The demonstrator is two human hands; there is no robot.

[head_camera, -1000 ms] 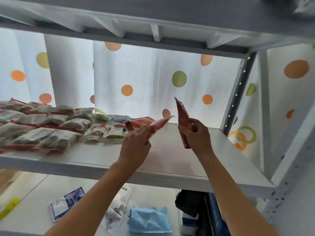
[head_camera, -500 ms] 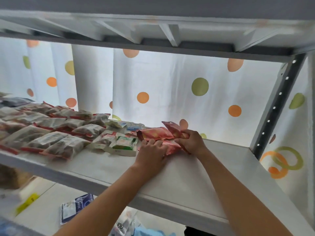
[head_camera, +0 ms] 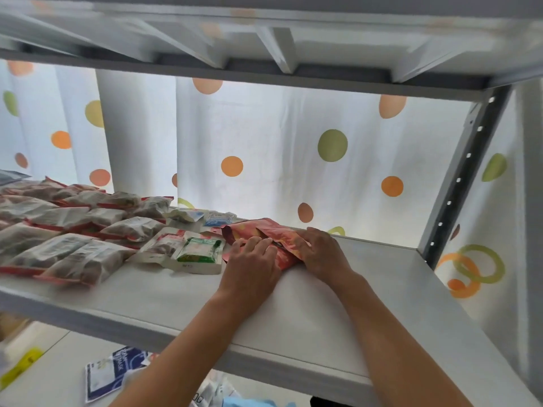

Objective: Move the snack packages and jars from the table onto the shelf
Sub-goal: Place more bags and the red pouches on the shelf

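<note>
Red-orange snack packets (head_camera: 258, 230) lie in a small overlapping pile on the white shelf board (head_camera: 323, 318), near its back edge. My left hand (head_camera: 252, 259) lies palm down on the near side of the pile, fingers straight and pressing on it. My right hand (head_camera: 320, 251) rests flat on the pile's right end, fingers pointing left over the top packet. Left of the pile a green packet (head_camera: 199, 249) sits on a white pack. Several brown snack packages (head_camera: 73, 230) fill the left part of the shelf in rows.
An upper shelf (head_camera: 279, 39) hangs close overhead. A perforated metal post (head_camera: 464, 177) stands at the right rear. Behind hangs a dotted curtain (head_camera: 293, 157). Below, the table (head_camera: 58, 377) holds a blue-white packet (head_camera: 114, 374), a yellow item (head_camera: 20, 365) and a light blue bag (head_camera: 249, 402).
One second ago both hands held red packets up above the shelf. They have since lowered them onto the pile, and both hands now lie flat on it.
</note>
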